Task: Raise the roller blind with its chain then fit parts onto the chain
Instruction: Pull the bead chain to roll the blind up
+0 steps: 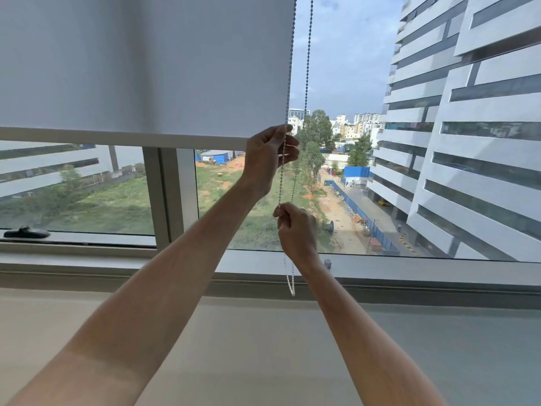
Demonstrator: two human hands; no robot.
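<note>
The bead chain point(306, 68) hangs as a loop of two near-vertical strands just off the right edge of the roller blind point(146, 68), so its long axis runs straight up and down, and both hands sit on the same strand, the one closer to the blind, one above the other. The left hand point(270, 155) is the upper one, level with the blind's bottom rail point(117, 136), its fingers point(289, 148) curled closed around that strand. The right hand point(297, 230) is below, fingers pinched shut on the strand where it enters the fist. The second strand runs free just to the right, passing behind the left fingers. The slack end of the loop point(290, 284) dangles below the right wrist, in front of the window sill point(117, 276). The blind is only partly raised, covering the upper part of the window point(351, 177). No containers or loose parts show anywhere.
</note>
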